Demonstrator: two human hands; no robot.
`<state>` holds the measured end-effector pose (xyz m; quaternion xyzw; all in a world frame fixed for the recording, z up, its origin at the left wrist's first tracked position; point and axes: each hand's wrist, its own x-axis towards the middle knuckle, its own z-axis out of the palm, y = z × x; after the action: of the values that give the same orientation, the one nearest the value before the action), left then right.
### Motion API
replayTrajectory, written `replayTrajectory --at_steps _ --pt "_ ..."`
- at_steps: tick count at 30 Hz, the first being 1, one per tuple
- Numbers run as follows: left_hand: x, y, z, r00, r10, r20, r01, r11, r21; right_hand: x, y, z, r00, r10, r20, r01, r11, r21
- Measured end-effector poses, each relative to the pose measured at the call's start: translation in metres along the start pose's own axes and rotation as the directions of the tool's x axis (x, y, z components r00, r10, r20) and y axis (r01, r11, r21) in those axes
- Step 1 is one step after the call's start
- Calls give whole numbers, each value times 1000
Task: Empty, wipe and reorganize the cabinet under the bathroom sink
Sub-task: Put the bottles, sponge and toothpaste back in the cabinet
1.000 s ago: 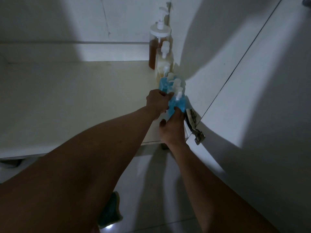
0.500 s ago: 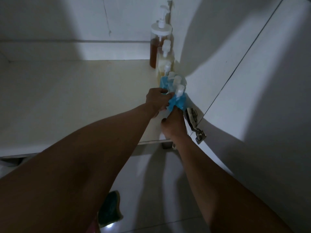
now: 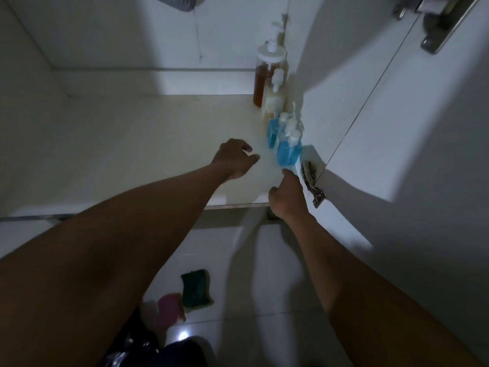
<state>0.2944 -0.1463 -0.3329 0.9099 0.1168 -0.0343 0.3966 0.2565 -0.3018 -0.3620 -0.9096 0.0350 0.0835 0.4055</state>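
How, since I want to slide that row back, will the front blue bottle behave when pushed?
The front blue bottle looks well filled with liquid, so it is likely heavy for its size. Tall, narrow and pump-topped, it may tip if pushed high; a low push seems safer.

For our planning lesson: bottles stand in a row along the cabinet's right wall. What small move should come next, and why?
Probably draw the right hand back from the front blue bottle: it stands upright in line, and the left hand hovers clear, holding nothing.
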Motion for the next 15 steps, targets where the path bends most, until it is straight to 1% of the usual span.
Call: replayTrajectory --at_steps 3,5,10,15 --pt "-39 -12 -30 1000 12 -18 -10 996 89 -34 -14 -8 1000 -26 16 27 999 -21" --pt "-69 -20 -48 998 13 -56 -7 993 118 -60 -24 -15 999 -49 21 50 998 -33" --pt "-150 -32 -76 993 2 -117 14 991 134 -129 -44 -26 991 -132 14 133 987 -92" --pt "-214 -57 -79 991 -38 -125 54 991 126 -182 -50 -10 980 -196 43 199 975 -97"
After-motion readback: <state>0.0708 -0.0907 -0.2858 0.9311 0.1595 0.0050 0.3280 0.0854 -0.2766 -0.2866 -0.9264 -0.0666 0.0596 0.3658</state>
